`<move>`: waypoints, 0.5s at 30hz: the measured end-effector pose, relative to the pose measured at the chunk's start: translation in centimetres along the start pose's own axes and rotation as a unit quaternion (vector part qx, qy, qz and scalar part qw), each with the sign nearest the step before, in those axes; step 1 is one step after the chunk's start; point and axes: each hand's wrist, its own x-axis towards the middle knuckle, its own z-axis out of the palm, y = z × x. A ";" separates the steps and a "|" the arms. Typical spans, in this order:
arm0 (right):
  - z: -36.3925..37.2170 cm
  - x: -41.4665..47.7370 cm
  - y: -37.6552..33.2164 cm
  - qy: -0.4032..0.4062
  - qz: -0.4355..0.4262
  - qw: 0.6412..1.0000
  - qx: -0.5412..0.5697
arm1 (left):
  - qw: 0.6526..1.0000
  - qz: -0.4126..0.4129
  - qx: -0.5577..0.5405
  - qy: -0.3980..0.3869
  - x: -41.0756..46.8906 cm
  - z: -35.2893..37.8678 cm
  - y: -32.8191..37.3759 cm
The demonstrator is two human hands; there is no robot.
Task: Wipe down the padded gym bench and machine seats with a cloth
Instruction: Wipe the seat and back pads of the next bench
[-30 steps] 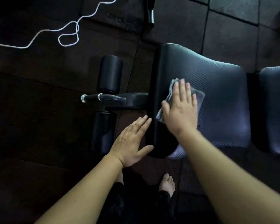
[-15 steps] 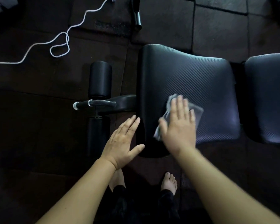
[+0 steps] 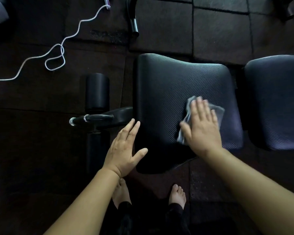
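Dark rubber floor tiles [image 3: 217,31] surround the padded seat [image 3: 176,85], where the right hand [image 3: 202,133] presses the cloth [image 3: 218,112] flat under straight fingers and the left hand [image 3: 124,150] rests open against the edge beside it; firm, overlapping strokes toward the far corners would likely serve best.

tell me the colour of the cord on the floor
The cord is white, seen best in the head view.
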 end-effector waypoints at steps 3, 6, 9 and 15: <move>-1.0 -0.5 3.6 -0.053 -0.194 0.979 -0.021 | 1.000 -0.002 -0.001 -0.002 0.6 -0.2 0.0; -2.0 5.7 7.0 -0.036 -0.150 0.988 -0.023 | 1.000 -0.005 0.009 -0.005 0.9 -0.4 0.0; -2.7 12.3 5.1 0.005 0.052 0.999 0.008 | 1.000 -0.001 0.012 -0.008 0.9 -0.5 -0.1; -1.8 15.6 -7.0 -0.015 0.050 0.998 0.034 | 1.000 -0.005 0.003 -0.009 0.8 -0.5 0.1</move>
